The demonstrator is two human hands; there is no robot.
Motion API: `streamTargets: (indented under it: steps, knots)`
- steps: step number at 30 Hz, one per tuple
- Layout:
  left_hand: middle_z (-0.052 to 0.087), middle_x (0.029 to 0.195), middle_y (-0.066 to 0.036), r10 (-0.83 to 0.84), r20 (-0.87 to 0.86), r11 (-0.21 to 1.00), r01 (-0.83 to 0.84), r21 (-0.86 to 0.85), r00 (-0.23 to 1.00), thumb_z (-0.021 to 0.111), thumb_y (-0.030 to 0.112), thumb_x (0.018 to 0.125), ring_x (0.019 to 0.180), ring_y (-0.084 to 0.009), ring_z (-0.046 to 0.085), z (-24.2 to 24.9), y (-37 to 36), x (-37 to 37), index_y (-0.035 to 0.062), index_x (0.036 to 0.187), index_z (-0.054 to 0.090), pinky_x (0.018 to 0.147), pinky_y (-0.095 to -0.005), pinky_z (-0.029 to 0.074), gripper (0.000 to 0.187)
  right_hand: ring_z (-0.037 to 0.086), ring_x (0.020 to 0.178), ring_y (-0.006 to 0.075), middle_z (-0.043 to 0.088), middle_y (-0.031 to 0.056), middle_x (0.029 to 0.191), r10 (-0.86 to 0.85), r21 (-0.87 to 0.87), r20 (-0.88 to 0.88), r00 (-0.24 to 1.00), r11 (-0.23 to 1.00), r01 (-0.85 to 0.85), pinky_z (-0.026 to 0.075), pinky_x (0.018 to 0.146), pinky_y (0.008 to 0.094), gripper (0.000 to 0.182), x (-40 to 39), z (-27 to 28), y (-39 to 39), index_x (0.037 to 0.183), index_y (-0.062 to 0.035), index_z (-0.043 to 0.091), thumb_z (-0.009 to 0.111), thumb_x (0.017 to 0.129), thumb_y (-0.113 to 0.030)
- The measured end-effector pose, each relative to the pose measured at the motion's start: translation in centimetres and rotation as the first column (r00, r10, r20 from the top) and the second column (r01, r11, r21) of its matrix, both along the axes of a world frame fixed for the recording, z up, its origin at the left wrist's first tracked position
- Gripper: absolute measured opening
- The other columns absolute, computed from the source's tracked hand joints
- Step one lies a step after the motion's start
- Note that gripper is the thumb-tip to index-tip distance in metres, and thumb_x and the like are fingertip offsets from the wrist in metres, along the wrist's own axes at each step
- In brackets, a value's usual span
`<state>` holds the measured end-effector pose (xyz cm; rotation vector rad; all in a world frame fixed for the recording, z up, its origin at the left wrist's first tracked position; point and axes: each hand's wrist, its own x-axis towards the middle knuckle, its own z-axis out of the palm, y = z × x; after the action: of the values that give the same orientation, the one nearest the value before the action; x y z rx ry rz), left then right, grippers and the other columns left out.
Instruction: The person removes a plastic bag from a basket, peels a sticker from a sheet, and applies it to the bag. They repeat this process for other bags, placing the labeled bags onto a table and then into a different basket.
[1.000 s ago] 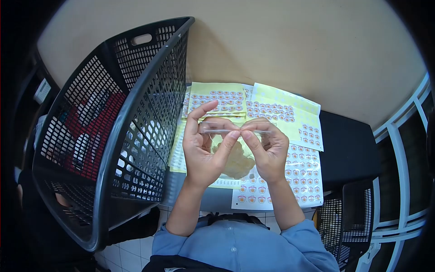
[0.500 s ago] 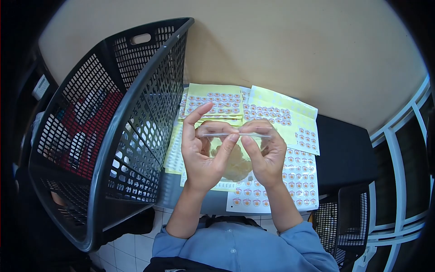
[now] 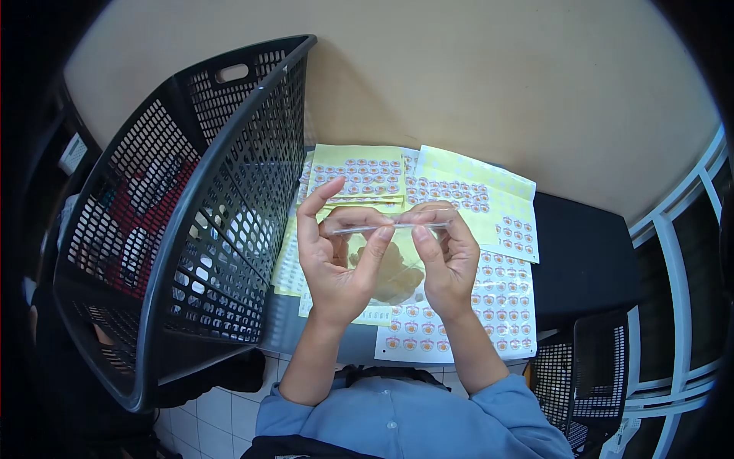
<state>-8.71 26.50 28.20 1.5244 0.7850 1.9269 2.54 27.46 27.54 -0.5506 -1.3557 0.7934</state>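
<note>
Together we are pinching the top strip of a clear pouch (image 3: 390,260) with the fingers of our left hand (image 3: 336,256) and right hand (image 3: 447,256) above the sticker sheets (image 3: 459,306) on the desk (image 3: 589,260), seemingly sealing it, so next pressing along evenly.

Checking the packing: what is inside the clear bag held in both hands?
The clear bag holds a pale, beige, crumpled-looking mass, seen through the plastic. The left hand and right hand cover its sides, so what it is stays unclear.
</note>
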Motion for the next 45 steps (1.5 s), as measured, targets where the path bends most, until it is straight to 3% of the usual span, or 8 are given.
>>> streamTargets:
  steps: [5, 8, 22, 33, 39, 41, 45]
  knots:
    - [0.058, 0.078, -0.008, 0.021, -0.005, 0.999, -0.021, 0.039, 1.000, 0.061, -0.004, 0.072, 0.078, -0.0118, 0.055, -0.1, 0.3, 0.0, -0.0018, 0.117, 0.029, 0.076, -0.0233, 0.041, 0.056, 0.052, 0.084, 0.0148, 0.057, 0.0084, 0.082, -0.015, -0.040, -0.066, 0.998, 0.999, 0.012, 0.038, 0.079, 0.0276, 0.006, 0.2, 0.0, 0.0, 0.082, -0.0012, 0.053, 0.053, 0.079, -0.006]
    - [0.058, 0.078, -0.008, 0.039, 0.003, 0.996, -0.039, 0.082, 0.999, 0.061, -0.004, 0.072, 0.078, -0.0118, 0.055, -0.4, 0.3, 0.0, -0.0014, 0.118, 0.028, 0.077, -0.0239, 0.041, 0.056, 0.052, 0.084, 0.0151, 0.057, 0.0086, 0.083, -0.051, 0.028, 0.009, 0.999, 0.998, 0.051, 0.038, 0.079, 0.0271, 0.006, 0.3, 0.0, 0.1, 0.083, -0.0010, 0.053, 0.052, 0.080, -0.006]
    - [0.058, 0.077, -0.007, 0.032, 0.005, 0.994, -0.032, 0.106, 0.999, 0.060, -0.004, 0.072, 0.078, -0.0117, 0.056, -0.1, 0.0, -0.9, -0.0015, 0.118, 0.027, 0.077, -0.0234, 0.040, 0.057, 0.052, 0.086, 0.0175, 0.049, 0.0095, 0.085, -0.011, 0.124, -0.131, 0.991, 0.992, 0.027, 0.040, 0.079, 0.0304, 0.004, -0.8, 0.1, 0.0, 0.085, -0.0019, 0.047, 0.047, 0.081, -0.004]
    - [0.059, 0.078, -0.008, 0.043, -0.001, 0.990, -0.043, 0.136, 0.999, 0.060, -0.005, 0.072, 0.077, -0.0120, 0.056, -0.3, 0.2, -0.4, -0.0010, 0.118, 0.027, 0.075, -0.0231, 0.041, 0.057, 0.054, 0.087, 0.0193, 0.052, 0.0088, 0.083, -0.050, 0.127, -0.045, 0.998, 0.990, 0.055, 0.039, 0.079, 0.0299, 0.005, -0.2, 0.1, 0.2, 0.083, -0.0020, 0.049, 0.051, 0.082, -0.006]
    - [0.057, 0.080, -0.009, 0.060, -0.022, 0.986, -0.056, 0.158, 0.998, 0.057, -0.007, 0.072, 0.079, -0.0128, 0.056, -0.1, 0.1, 0.5, -0.0002, 0.127, 0.015, 0.078, -0.0244, 0.041, 0.070, 0.055, 0.087, 0.0198, 0.052, 0.0084, 0.082, -0.061, 0.130, -0.094, 0.994, 0.989, 0.073, 0.039, 0.079, 0.0299, 0.003, 0.8, -0.1, 0.6, 0.083, -0.0022, 0.048, 0.050, 0.082, -0.005]
    - [0.055, 0.081, -0.009, 0.011, 0.120, 0.994, -0.023, 0.107, 0.993, 0.054, -0.007, 0.073, 0.081, -0.0126, 0.054, -0.5, 0.3, 0.2, 0.0004, 0.130, 0.009, 0.080, -0.0255, 0.040, 0.073, 0.055, 0.087, 0.0201, 0.051, 0.0083, 0.082, -0.051, 0.142, -0.123, 0.991, 0.987, 0.069, 0.039, 0.079, 0.0301, 0.003, 1.2, 0.0, 0.9, 0.083, -0.0024, 0.048, 0.050, 0.082, -0.004]
    - [0.054, 0.081, -0.008, 0.011, 0.087, 0.993, -0.021, 0.118, 0.996, 0.052, -0.007, 0.074, 0.081, -0.0119, 0.053, -0.6, 0.4, -0.2, 0.0002, 0.130, 0.010, 0.082, -0.0257, 0.039, 0.070, 0.054, 0.088, 0.0208, 0.051, 0.0082, 0.083, -0.028, 0.166, -0.109, 0.994, 0.985, 0.046, 0.039, 0.080, 0.0309, 0.002, 1.6, -0.3, 0.9, 0.084, -0.0025, 0.048, 0.048, 0.083, -0.004]
